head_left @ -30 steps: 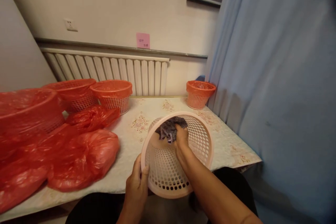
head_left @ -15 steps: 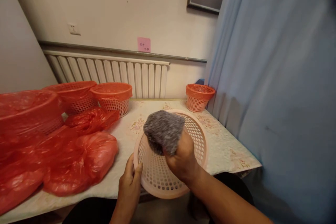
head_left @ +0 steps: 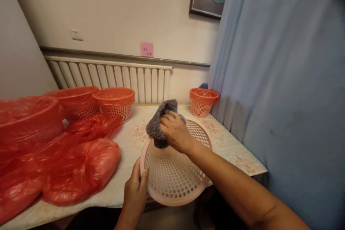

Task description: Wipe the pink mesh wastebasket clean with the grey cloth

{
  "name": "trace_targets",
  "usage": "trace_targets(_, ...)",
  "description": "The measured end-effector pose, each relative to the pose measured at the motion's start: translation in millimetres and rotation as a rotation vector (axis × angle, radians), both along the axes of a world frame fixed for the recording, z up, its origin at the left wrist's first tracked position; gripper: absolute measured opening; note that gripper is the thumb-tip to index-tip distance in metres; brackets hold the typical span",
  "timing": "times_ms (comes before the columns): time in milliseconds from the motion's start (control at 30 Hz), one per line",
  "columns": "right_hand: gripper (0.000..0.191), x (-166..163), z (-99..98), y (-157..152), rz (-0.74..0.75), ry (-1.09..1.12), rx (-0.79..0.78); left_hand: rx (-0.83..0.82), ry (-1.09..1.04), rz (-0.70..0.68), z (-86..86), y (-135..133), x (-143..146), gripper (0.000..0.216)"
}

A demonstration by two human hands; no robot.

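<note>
Fingers of right hand (head_left: pixel 176 133) clenched on grey cloth (head_left: pixel 156 129), over pink basket (head_left: pixel 172 178), left hand (head_left: pixel 134 192) fingers clamped on its rim

At the table (head_left: pixel 231 151) there are four orange baskets (head_left: pixel 203 102), one pale pink basket (head_left: pixel 175 176), one grey cloth (head_left: pixel 159 125) and at least three loose red bags (head_left: pixel 81 169).

A white radiator (head_left: pixel 113 79) runs below the cream wall (head_left: pixel 121 7), with a blue curtain (head_left: pixel 283 79) hanging at right
</note>
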State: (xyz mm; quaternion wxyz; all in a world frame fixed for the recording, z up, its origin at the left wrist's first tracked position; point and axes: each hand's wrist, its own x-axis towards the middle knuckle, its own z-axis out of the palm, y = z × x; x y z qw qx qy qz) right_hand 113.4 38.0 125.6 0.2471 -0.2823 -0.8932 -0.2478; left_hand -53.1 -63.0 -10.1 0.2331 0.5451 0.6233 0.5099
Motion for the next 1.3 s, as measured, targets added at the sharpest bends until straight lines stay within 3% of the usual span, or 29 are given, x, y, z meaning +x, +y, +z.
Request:
trace_targets(133,0.017,38.0,4.7,16.4,-0.194,0.085,-0.076,-0.021,-0.023,0.017,0.8,-0.1,-0.4,0.051)
trace_targets(233,0.022,67.6,-3.2,21.0,-0.238,0.228,-0.151,-0.02,-0.024,-0.002,2.5,-0.4,0.7,0.05)
trace_targets(367,0.032,99.6,-25.5,13.3,-0.229,0.451,-0.263,-0.033,-0.019,-0.018,1.8,-1.2,1.8,0.051)
trace_targets(500,0.038,119.4,-55.1,-4.5,-0.319,0.698,-0.32,-0.039,-0.006,-0.014,-1.2,-2.5,2.2,0.051)
trace_targets(800,0.045,133.1,-123.8,-41.9,-0.468,1.098,-0.393,-0.051,0.025,0.007,-3.3,-4.6,-1.9,0.052)
trace_targets(1033,0.056,105.5,-171.7,-67.3,-0.579,1.518,-0.474,-0.067,-0.048,0.07,-8.4,-0.5,-6.6,0.051)
trace_targets(1167,0.051,87.8,-168.7,-62.5,-0.595,1.544,-0.429,-0.072,-0.163,0.113,-14.5,3.0,-10.1,0.05)
trace_targets(1300,0.04,81.2,-128.4,-42.5,-0.542,1.447,-0.307,-0.109,-0.309,0.033,-25.0,11.1,-13.8,0.051)
